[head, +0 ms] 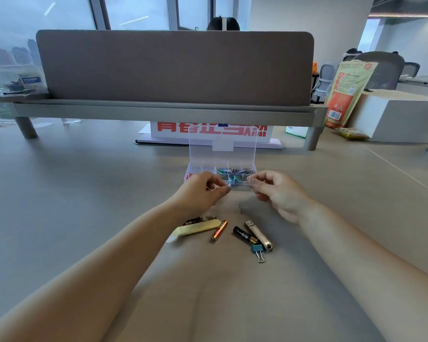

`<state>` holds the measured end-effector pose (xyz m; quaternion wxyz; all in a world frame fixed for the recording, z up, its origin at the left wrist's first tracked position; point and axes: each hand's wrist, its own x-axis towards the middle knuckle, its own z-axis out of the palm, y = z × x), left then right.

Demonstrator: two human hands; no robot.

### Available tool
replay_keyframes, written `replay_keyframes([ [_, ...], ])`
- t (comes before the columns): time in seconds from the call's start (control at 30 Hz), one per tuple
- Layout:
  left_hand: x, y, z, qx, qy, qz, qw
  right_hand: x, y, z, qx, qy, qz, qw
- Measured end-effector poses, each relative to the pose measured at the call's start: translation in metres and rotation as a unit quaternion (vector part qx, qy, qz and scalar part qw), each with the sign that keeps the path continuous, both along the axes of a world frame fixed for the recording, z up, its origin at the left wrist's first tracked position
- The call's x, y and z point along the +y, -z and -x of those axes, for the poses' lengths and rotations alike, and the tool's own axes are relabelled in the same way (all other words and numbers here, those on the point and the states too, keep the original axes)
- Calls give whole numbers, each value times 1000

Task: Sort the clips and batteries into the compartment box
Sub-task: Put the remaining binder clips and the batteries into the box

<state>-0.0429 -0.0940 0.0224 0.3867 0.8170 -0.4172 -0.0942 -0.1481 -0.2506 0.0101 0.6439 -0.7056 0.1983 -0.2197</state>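
Note:
The clear compartment box (195, 169) stands open on the desk, its lid (223, 139) upright. Coloured paper clips (232, 171) and teal binder clips (236, 178) lie in its right compartments. My left hand (203, 191) pinches a small silver clip (229, 185) at the box's front edge. With curled fingers, my right hand (277, 191) holds the box's front right corner. Nearer me lie an orange battery (219, 230), a black battery (244, 235), another black battery (193, 221) half hidden by my left wrist, a teal binder clip (257, 250) and a small silver clip (241, 208).
A cream-coloured pen-like tool (198, 228) and a silver USB stick (258, 234) lie among the batteries. A brown desk divider (173, 67) rises behind the box, with a red-lettered white sign (208, 134) under it. A white box (400, 119) and an orange bag (344, 95) sit at the far right.

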Motion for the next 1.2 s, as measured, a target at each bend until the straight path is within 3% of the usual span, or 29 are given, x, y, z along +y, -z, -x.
replay_keyframes([
  [0.07, 12, -10, 1, 188, 8, 61, 980, 1, -2, 6, -64, 0, -158, 985],
  [0.17, 28, -19, 2, 484, 5, 192, 854, 5, -3, 16, -108, -3, -275, 955],
  [0.27, 40, -21, 5, 583, -20, 222, 782, 9, -3, 26, -111, 5, -315, 943],
  [0.37, 51, -22, 9, 597, -19, 219, 772, 14, -5, 35, -69, -3, -352, 934],
  [0.43, 56, -21, 9, 563, -28, 202, 801, 18, -5, 41, -32, -20, -342, 939],
  [0.5, 58, -19, 9, 465, -47, 155, 870, 22, -6, 49, 11, -52, -240, 969],
  [0.57, 59, -12, 9, 262, -81, 58, 960, 23, -6, 57, 69, -119, -38, 990],
  [0.63, 60, -2, 6, 55, -80, -20, 995, 22, -8, 65, 127, -211, 138, 959],
  [0.73, 61, 5, 7, -45, -31, -66, 996, 20, -14, 70, 181, -297, 218, 912],
  [0.87, 55, 0, 11, -127, -53, -111, 984, 25, -19, 63, 203, -279, 304, 888],
  [1.2, 47, 0, 14, -146, -57, -149, 976, 34, -7, 53, 150, -221, 358, 895],
])
